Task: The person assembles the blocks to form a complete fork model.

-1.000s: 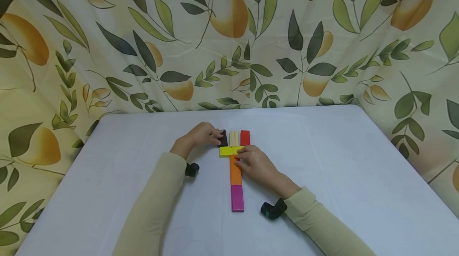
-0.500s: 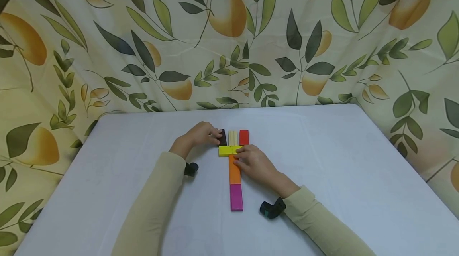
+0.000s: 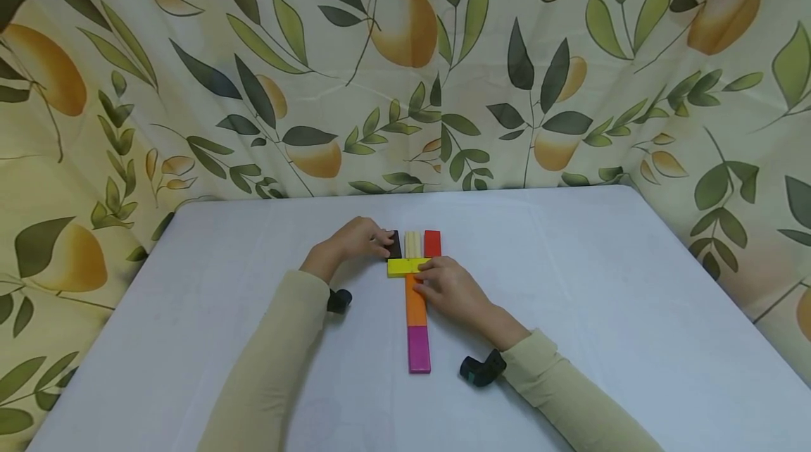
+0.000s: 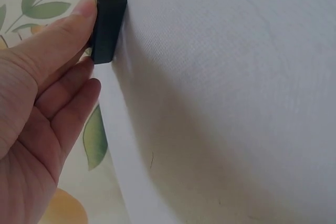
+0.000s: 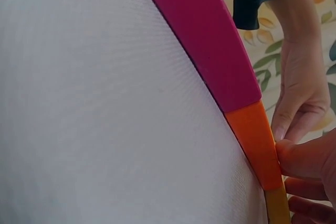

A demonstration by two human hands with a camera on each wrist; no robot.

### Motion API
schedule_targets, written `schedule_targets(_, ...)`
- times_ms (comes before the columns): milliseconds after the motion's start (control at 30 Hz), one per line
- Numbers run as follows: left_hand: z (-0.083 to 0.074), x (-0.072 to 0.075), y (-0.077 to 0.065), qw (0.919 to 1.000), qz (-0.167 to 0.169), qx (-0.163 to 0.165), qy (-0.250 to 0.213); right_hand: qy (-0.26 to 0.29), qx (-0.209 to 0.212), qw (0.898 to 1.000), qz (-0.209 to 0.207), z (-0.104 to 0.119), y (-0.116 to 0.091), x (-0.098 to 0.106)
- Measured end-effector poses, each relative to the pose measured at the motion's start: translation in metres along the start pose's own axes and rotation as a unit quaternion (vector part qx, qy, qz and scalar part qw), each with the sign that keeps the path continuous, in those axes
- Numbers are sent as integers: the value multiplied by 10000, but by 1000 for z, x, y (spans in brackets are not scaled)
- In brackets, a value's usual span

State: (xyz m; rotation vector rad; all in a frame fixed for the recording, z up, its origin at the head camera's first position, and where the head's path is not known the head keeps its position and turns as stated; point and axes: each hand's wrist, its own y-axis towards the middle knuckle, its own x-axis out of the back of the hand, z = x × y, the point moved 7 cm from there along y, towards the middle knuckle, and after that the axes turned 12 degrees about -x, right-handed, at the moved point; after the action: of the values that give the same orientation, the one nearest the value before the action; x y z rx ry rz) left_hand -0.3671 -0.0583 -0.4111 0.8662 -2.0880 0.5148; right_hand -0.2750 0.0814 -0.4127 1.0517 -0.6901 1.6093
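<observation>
Flat colored blocks lie together on the white-covered table. My left hand pinches the black block at the far left; its thumb lies on the top face, other fingers by the far end. My right hand rests over the crosswise yellow block, fingertips on its right part. The right thumb touches the orange block. A magenta block continues the line toward me. Beyond the yellow block, a cream block and a red block stand beside the black one.
The white-covered table spreads around the blocks. A curtain with fruit and leaf print hangs behind it and at both sides. Black wrist cameras sit under the sleeves.
</observation>
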Motion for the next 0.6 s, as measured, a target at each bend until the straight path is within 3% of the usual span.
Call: schedule_targets(600,-1,-1,-2,9997,57,73,212,9,-1,10000,-43,1,0,0)
